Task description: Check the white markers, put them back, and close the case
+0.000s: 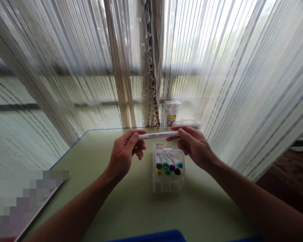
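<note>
A white marker [158,135] with dark print along its barrel is held level above the table. My left hand [125,148] pinches its left end between thumb and fingers. On the other end, my right hand [194,144] is closed around the tip, so that end is partly hidden. Below and between the hands, a clear plastic case [168,186] stands on the table. Several markers [172,167] lie in it, their round ends showing green, teal, purple, blue, yellow and black.
The pale green table [91,153] has a blue edge. At its back stand a clear container [172,112] with a yellow label and a transparent lid-like piece [188,123]. String curtains [91,60] hang behind. A blue object [151,237] lies at the near edge.
</note>
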The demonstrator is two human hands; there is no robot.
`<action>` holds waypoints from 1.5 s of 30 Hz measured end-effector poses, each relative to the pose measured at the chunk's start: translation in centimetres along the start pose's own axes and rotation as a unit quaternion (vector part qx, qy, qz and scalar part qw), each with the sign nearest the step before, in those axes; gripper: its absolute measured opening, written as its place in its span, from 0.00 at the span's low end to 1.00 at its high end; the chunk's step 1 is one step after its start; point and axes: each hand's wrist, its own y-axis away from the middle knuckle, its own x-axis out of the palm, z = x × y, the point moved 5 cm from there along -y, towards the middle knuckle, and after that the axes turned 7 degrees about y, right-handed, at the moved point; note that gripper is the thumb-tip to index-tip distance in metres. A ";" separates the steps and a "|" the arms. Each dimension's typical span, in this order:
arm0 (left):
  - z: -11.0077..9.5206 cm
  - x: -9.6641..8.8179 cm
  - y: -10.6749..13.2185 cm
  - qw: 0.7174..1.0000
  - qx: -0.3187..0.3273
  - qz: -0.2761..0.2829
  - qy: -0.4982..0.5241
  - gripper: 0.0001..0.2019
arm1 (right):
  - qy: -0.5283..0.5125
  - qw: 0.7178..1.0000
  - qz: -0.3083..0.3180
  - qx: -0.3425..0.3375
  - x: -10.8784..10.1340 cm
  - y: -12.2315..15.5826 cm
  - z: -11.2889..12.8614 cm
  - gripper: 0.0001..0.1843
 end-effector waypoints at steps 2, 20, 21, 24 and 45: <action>-0.2 0.1 0.0 1.000 0.010 -0.004 -0.009 0.14 | 0.009 1.000 0.002 -0.008 0.2 0.1 0.2 0.11; -0.9 0.7 0.4 0.987 0.049 0.010 -0.152 0.12 | 0.050 0.997 -0.051 -0.034 -0.1 0.5 1.0 0.11; -0.9 0.7 0.4 0.987 0.049 0.009 -0.153 0.13 | 0.051 0.997 -0.050 -0.035 -0.1 0.5 1.0 0.11; -1.0 0.8 0.5 0.987 0.048 0.007 -0.150 0.13 | 0.060 0.996 -0.047 -0.035 -0.2 0.5 0.9 0.10; -0.1 0.9 0.2 1.000 0.010 0.008 0.027 0.15 | 0.032 0.999 -0.021 -0.010 0.0 0.4 0.7 0.13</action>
